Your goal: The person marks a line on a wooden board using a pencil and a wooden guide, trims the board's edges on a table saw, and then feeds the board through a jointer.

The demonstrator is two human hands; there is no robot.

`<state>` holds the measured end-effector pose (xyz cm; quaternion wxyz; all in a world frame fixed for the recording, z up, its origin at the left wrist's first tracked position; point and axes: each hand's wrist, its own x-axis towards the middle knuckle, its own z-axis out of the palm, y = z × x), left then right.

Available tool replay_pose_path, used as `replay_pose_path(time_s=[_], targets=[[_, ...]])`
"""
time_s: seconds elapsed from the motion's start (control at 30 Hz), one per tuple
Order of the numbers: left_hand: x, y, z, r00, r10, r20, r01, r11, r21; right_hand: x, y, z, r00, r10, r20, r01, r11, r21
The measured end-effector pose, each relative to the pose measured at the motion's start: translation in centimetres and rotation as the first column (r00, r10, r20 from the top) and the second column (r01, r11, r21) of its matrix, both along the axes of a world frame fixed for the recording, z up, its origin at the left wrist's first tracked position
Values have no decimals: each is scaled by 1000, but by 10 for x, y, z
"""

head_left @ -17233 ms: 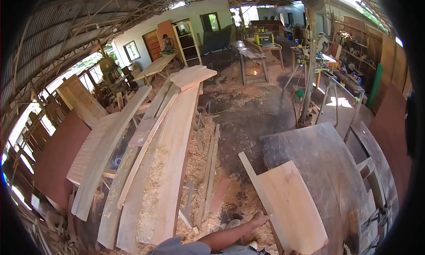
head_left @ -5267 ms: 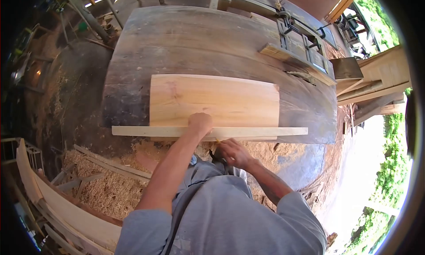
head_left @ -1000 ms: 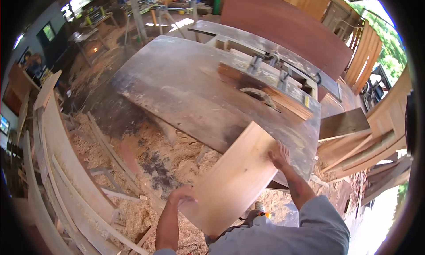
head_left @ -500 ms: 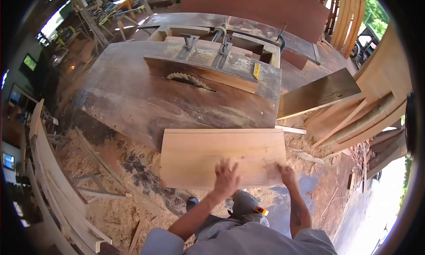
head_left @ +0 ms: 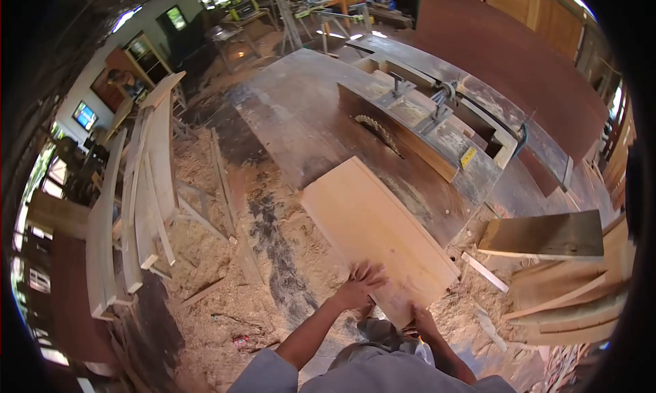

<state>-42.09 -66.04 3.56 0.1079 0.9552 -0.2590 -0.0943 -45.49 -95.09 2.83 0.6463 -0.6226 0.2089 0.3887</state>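
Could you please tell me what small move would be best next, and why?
I'd probably ease the board farther over the saw table, keeping it short of the blade, since most of it appears outside the table's near edge, while the left hand lies spread on it and the right hand is at its near end.

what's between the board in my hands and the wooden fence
In the head view, the toothed saw blade and dusty tabletop lie between the board and the fence.
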Motion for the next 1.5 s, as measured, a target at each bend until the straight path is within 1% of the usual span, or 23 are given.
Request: replay_pose_path(time_s=[0.1,0.17,0.23,0.27,0.33,0.37,0.47,0.53,0.6,0.63,0.67,0.73,0.77,0.83,0.87,1.0,1.07,1.13,1.2,1.27,1.3,1.4,1.5], targets=[[-9,-11,31,959,283,-2,-283,959,11,17,12,21,967,232,-109,-235,972,-18],[-18,-20,30,888,458,-50,-459,888,-7,12,2,2,949,313,-47,-313,950,-7],[-43,-49,-4,614,789,-29,-751,572,-331,7,-16,-10,895,445,2,-445,895,-35],[-54,-66,-16,592,804,-49,-767,544,-341,3,-30,-15,884,468,8,-467,884,-27],[-90,-112,-31,308,845,-438,-775,-45,-631,-6,-68,-34,905,423,-52,-426,901,-77],[-104,-137,-39,303,848,-435,-778,-44,-627,-11,-88,-38,929,363,-77,-370,922,-117],[-109,-193,-17,319,719,-618,-711,-250,-658,-13,-138,-37,978,192,-82,-204,962,-180],[-100,-201,9,229,659,-716,-744,-356,-565,5,-165,-29,986,158,-53,-164,973,-164],[-90,-198,-23,174,824,-540,-687,-291,-666,40,-185,-23,990,133,55,-120,973,-196],[-83,-189,0,138,811,-568,-747,-291,-597,66,-195,-25,988,114,109,-91,976,-196],[-83,-173,-36,92,850,-518,-803,-245,-544,93,-197,-9,983,90,161,-52,972,-228],[-62,-159,-25,28,855,-517,-748,-325,-578,152,-219,-18,962,16,274,32,985,-169],[-56,-145,-35,-69,877,-476,-852,-300,-429,182,-225,-19,962,-69,264,114,981,-160],[-38,-142,-23,-2,868,-496,-806,-295,-513,245,-245,-43,937,-194,290,217,975,-48],[-35,-149,-32,-35,956,-290,-786,-206,-583,280,-254,-57,940,-207,271,229,972,-49],[-47,-147,-32,-115,925,-361,-793,-305,-528,393,-278,-144,891,-387,239,405,914,-32],[-47,-146,-22,-13,984,-178,-917,-83,-391,441,-283,-190,864,-463,196,477,878,-29],[-44,-148,-21,-83,993,-88,-922,-110,-370,479,-285,-237,803,-552,226,551,831,71],[-66,-141,-41,-233,929,-289,-783,-355,-511,520,-282,-256,732,-669,127,661,743,102],[-68,-146,-37,-314,933,-179,-842,-360,-401,548,-306,-350,738,-647,190,520,726,451],[-69,-146,-32,-334,937,-103,-897,-350,-272,561,-308,-379,664,-743,-82,638,507,580],[-69,-149,-34,-340,940,29,-902,-318,-291,571,-312,-374,714,-700,12,630,650,424],[-72,-150,-22,-371,927,-59,-909,-375,-183,577,-320,-374,757,-648,82,597,737,319]])
